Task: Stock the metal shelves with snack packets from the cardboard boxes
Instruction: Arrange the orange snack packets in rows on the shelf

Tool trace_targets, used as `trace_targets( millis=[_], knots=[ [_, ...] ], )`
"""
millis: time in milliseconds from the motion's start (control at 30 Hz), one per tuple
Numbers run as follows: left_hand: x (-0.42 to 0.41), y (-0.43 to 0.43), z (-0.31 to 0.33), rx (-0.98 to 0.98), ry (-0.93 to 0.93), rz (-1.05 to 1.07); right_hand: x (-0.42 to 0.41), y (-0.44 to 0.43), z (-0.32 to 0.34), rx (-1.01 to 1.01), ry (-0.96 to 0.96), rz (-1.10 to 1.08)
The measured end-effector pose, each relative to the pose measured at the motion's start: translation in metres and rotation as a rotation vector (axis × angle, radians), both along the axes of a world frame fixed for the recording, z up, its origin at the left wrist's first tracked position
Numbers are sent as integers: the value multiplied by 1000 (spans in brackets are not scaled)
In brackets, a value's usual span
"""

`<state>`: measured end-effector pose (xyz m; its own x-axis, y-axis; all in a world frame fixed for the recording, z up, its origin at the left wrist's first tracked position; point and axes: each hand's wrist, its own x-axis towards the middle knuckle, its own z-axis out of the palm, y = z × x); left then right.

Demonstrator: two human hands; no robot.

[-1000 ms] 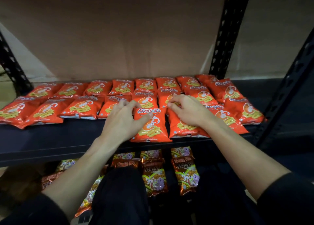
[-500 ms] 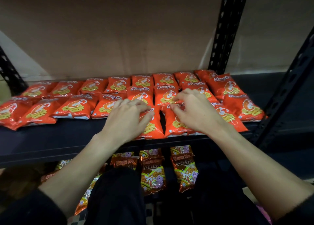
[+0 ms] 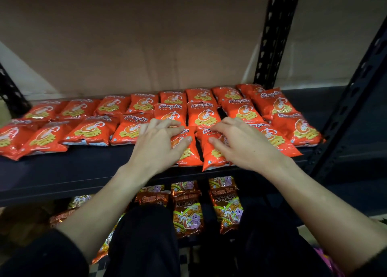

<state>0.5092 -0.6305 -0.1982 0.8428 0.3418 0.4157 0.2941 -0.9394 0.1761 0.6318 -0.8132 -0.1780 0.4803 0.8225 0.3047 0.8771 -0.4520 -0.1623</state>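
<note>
Several orange snack packets lie in rows on the dark metal shelf [image 3: 62, 172]. My left hand [image 3: 157, 145] rests flat on one front packet [image 3: 185, 151], fingers spread over its top end and thumb on its face. Beside it, my right hand [image 3: 243, 143] lies on the neighbouring front packet [image 3: 210, 155] in the same way, fingertips at its upper edge. The two packets sit side by side near the shelf's front edge, partly hidden under my hands.
A lower shelf holds brown and green snack packets [image 3: 188, 212]. Black perforated uprights stand at the back [image 3: 276, 36] and right [image 3: 356, 88]. A brown cardboard panel [image 3: 125, 36] closes the back. My dark-trousered knees [image 3: 142, 235] are below the shelf.
Both hands have slid the two front packets back, tighter against the row behind. The view has moved closer and a little lower.
</note>
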Motion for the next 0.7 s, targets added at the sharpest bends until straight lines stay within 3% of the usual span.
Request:
trace_targets(
  millis=[133, 433, 700],
  knots=[
    [3, -4, 0, 22, 9, 22, -4, 4, -1, -30, -43, 5],
    [2, -2, 12, -89, 50, -26, 6, -14, 13, 116, 161, -12],
    [15, 9, 19, -199, 34, 100, 39, -44, 6, 131, 46, -321]
  ],
)
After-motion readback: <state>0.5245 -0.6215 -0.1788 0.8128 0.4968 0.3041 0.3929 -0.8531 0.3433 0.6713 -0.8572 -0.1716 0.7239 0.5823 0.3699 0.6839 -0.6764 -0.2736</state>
